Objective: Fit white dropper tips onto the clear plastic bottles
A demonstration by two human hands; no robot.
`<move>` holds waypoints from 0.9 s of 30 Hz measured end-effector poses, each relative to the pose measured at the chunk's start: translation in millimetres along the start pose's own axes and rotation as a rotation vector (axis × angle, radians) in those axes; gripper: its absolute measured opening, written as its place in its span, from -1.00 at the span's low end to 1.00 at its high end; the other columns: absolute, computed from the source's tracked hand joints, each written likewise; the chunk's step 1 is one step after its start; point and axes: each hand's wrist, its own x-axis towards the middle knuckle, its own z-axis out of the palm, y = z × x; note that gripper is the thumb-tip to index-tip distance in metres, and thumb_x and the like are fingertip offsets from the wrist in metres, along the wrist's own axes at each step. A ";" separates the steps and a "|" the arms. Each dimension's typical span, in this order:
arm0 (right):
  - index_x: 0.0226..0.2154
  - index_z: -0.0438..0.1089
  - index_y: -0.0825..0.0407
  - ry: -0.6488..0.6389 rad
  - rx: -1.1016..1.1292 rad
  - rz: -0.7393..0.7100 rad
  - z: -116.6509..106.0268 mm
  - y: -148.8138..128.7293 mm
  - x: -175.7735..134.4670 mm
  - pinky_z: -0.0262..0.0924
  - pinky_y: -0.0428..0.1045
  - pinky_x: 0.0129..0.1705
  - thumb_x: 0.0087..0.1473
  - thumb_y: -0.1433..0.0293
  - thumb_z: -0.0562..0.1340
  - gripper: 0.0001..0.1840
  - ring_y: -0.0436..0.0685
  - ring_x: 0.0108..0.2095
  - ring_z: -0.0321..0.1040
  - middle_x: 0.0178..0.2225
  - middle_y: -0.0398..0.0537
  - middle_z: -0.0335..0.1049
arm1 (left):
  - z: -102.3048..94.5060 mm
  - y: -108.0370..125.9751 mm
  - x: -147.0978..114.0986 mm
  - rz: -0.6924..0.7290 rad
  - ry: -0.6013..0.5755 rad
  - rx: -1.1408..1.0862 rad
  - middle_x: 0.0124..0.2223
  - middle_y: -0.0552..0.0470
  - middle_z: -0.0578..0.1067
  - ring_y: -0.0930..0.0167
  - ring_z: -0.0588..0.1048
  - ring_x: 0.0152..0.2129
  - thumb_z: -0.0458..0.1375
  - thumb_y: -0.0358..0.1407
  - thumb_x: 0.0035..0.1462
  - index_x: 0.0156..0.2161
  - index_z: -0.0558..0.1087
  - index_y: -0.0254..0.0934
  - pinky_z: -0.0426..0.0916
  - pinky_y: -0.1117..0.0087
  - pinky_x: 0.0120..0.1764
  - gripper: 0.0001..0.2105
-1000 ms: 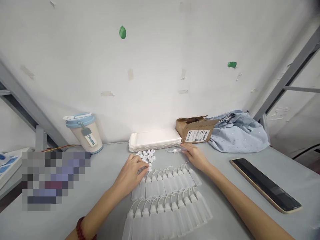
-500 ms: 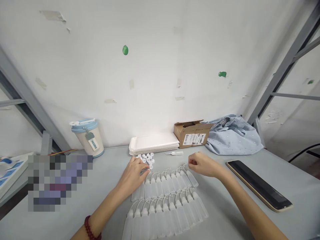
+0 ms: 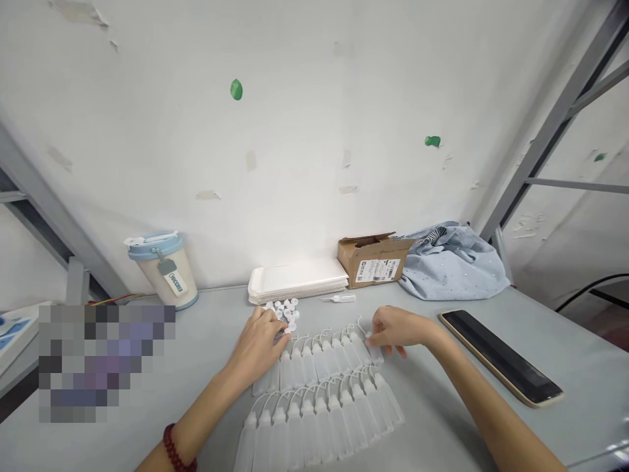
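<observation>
Two rows of translucent white squeeze bottles with thin bent spouts lie on the grey table, a back row (image 3: 322,364) and a front row (image 3: 314,429). My left hand (image 3: 260,344) rests at the left end of the back row, beside a heap of small white caps (image 3: 285,311). Its fingers are curled toward the thumb, and whatever is between them is hidden. My right hand (image 3: 396,328) reaches over the back row's rightmost bottle (image 3: 376,356), thumb touching near its neck, other fingers apart beside it.
Behind the caps lies a stack of white trays (image 3: 299,280), with a single small bottle (image 3: 343,299) in front. A cardboard box (image 3: 376,262) and blue cloth (image 3: 452,265) stand at the wall. A phone (image 3: 501,357) lies right, a lidded cup (image 3: 167,272) left.
My right hand has gone from a closed fist beside the back row to reaching its end bottle with fingers spread. My left hand stays by the caps. The view has shifted slightly.
</observation>
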 end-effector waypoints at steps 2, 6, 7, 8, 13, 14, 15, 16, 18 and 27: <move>-0.76 0.26 0.09 -0.005 0.014 0.001 1.4 0.4 2.0 0.16 -0.13 -0.58 -0.16 0.32 0.15 -0.72 -0.05 -0.76 0.22 -0.67 -0.08 0.42 | 0.8 0.4 0.1 0.002 0.013 -0.007 -0.38 -0.07 0.43 0.21 0.32 -0.29 0.06 -0.26 0.08 -0.35 0.51 -0.26 0.28 0.19 -0.24 -0.80; -0.79 0.22 0.08 0.036 0.041 -0.032 2.4 2.0 5.0 0.06 -0.15 -0.66 -0.22 0.40 0.15 -0.77 -0.04 -0.78 0.22 -0.74 -0.12 0.35 | -1.6 5.3 -1.3 -0.003 0.062 -0.041 -0.32 -0.07 0.44 0.22 0.33 -0.26 0.06 -0.27 0.07 -0.31 0.47 -0.27 0.28 0.18 -0.21 -0.82; -0.77 0.22 0.08 0.063 0.049 -0.046 1.9 2.2 5.4 0.03 -0.16 -0.67 -0.23 0.41 0.14 -0.80 -0.04 -0.79 0.22 -0.76 -0.15 0.32 | -3.1 7.6 -2.4 -0.008 0.074 -0.055 -0.29 -0.07 0.44 0.22 0.33 -0.24 0.04 -0.27 0.08 -0.29 0.46 -0.26 0.28 0.20 -0.20 -0.82; -0.75 0.22 0.08 0.098 0.058 -0.062 1.3 2.1 5.6 0.01 -0.16 -0.68 -0.23 0.42 0.14 -0.82 -0.03 -0.78 0.23 -0.77 -0.17 0.29 | -4.8 10.5 -3.8 -0.012 0.084 -0.068 -0.26 -0.07 0.44 0.23 0.34 -0.23 0.03 -0.26 0.09 -0.27 0.44 -0.26 0.29 0.22 -0.21 -0.82; -0.51 0.26 0.08 0.315 0.131 -0.187 1.6 -8.0 4.2 0.07 -0.15 -0.61 -0.07 0.36 0.12 -0.89 -0.05 -0.70 0.30 -0.55 -0.15 0.39 | -13.6 28.9 -14.6 -0.172 0.067 -0.263 -0.26 0.03 0.48 0.34 0.40 -0.37 0.02 -0.21 0.09 -0.29 0.41 -0.20 0.32 0.35 -0.35 -0.83; -0.46 0.25 0.07 0.350 0.146 -0.213 3.8 -12.3 3.9 0.09 -0.15 -0.59 -0.03 0.34 0.11 -0.87 -0.06 -0.67 0.31 -0.46 -0.14 0.40 | -14.9 32.3 -16.6 -0.209 0.052 -0.317 -0.27 0.05 0.49 0.35 0.40 -0.40 0.04 -0.20 0.07 -0.30 0.41 -0.20 0.31 0.36 -0.36 -0.84; -0.41 0.25 0.06 0.383 0.161 -0.240 7.2 -17.2 3.6 0.11 -0.15 -0.58 0.01 0.31 0.09 -0.86 -0.07 -0.66 0.31 -0.40 -0.12 0.41 | -15.8 35.3 -18.3 -0.238 0.039 -0.368 -0.28 0.06 0.48 0.37 0.39 -0.42 0.06 -0.19 0.05 -0.31 0.42 -0.20 0.31 0.37 -0.36 -0.84; -0.36 0.24 0.05 0.416 0.175 -0.272 11.7 -22.5 3.5 0.11 -0.15 -0.57 0.04 0.29 0.08 -0.84 -0.08 -0.65 0.30 -0.35 -0.11 0.40 | -16.5 37.7 -19.7 -0.253 0.026 -0.414 -0.29 0.06 0.48 0.38 0.39 -0.44 0.08 -0.19 0.04 -0.31 0.42 -0.20 0.31 0.38 -0.37 -0.84; -0.29 0.24 0.05 0.486 0.203 -0.361 23.5 -33.3 3.4 0.10 -0.15 -0.59 0.09 0.28 0.07 -0.81 -0.10 -0.67 0.26 -0.33 -0.10 0.39 | -17.2 40.6 -21.7 -0.262 0.007 -0.510 -0.32 0.06 0.47 0.40 0.39 -0.47 0.10 -0.17 0.02 -0.31 0.42 -0.22 0.31 0.39 -0.38 -0.82; -0.11 0.26 0.01 0.559 0.089 -0.736 67.5 -58.6 -1.8 0.16 -0.13 -0.49 0.15 0.36 0.09 -0.77 -0.06 -0.54 0.30 -0.29 -0.06 0.37 | -21.0 36.8 -23.4 -0.249 -0.048 -0.785 -0.30 0.00 0.51 0.34 0.44 -0.32 0.12 -0.14 0.02 -0.26 0.48 -0.26 0.35 0.36 -0.23 -0.74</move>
